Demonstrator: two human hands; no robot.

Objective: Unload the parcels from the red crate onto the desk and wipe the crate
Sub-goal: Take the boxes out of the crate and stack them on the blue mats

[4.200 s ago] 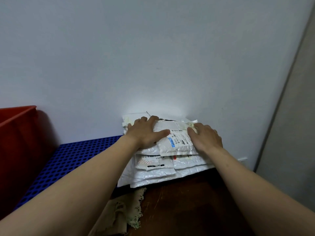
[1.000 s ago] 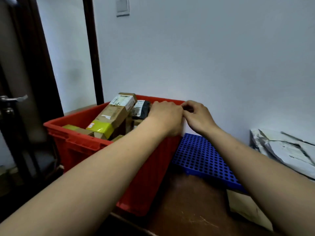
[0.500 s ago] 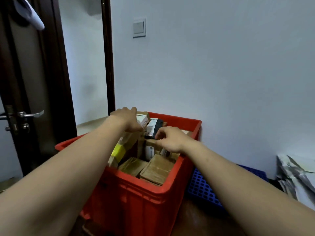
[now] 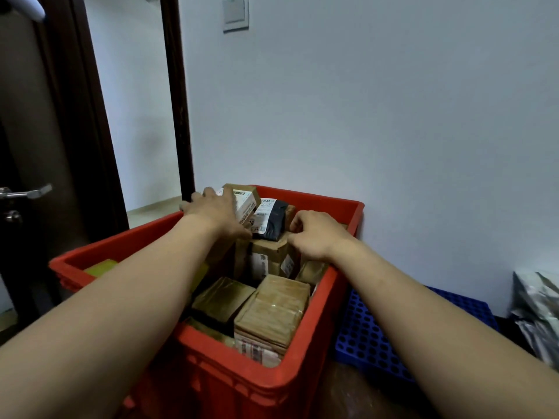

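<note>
The red crate (image 4: 328, 204) stands in front of me, packed with several parcels. Most are brown taped cardboard boxes (image 4: 273, 309); a black parcel (image 4: 273, 223) with a white label sits near the top. My left hand (image 4: 213, 211) lies over the upper end of a long cardboard box (image 4: 248, 204) that leans at the crate's back, fingers curled over its far side. My right hand (image 4: 316, 235) is curled on the top corner of a brown box (image 4: 267, 257), right of the black parcel. My left forearm hides the crate's left half.
A blue perforated mat (image 4: 378, 334) lies on the dark wooden desk (image 4: 348, 391) right of the crate. A stack of pale mailer bags (image 4: 535, 309) sits at the far right. A dark door with a handle (image 4: 27, 192) stands left. The wall is close behind.
Both hands left the mailer stack on the desk and reached into the crate. In the last half second my right hand shifted right onto the brown box; my left stays on the long box.
</note>
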